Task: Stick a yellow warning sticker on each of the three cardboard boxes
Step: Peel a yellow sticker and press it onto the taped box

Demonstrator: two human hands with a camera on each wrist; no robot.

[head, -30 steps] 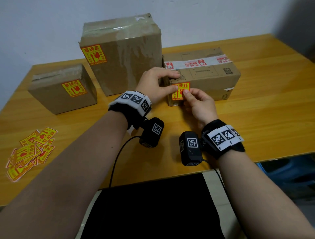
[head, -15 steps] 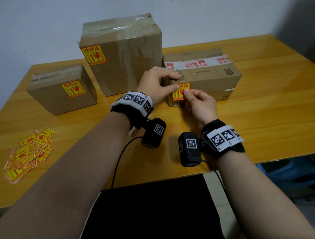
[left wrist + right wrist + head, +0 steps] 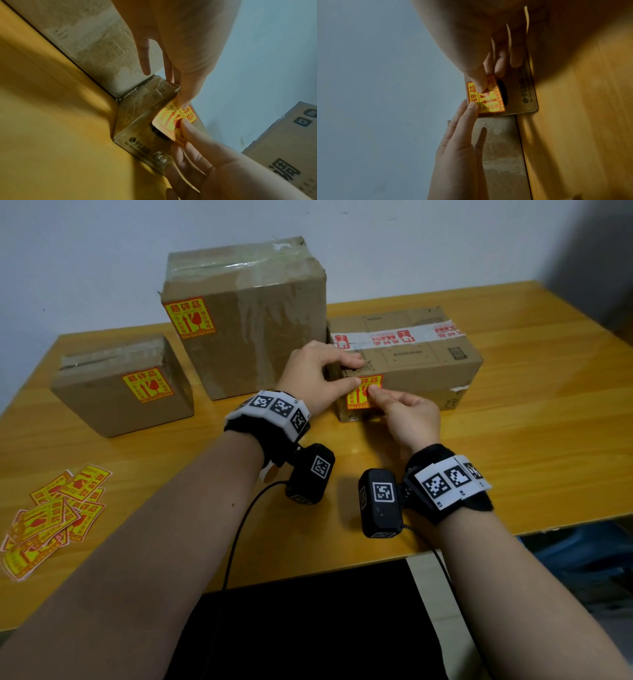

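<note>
Here, the left hand [image 3: 317, 378] and right hand [image 3: 409, 419] each pinch a yellow sticker [image 3: 368, 386] with thumb and fingertips against the near face of the right-hand box [image 3: 424, 378] on the bench [image 3: 513, 446].

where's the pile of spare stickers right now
In the head view the pile of spare stickers lies on the table at the near left edge, in front of the small box.
</note>
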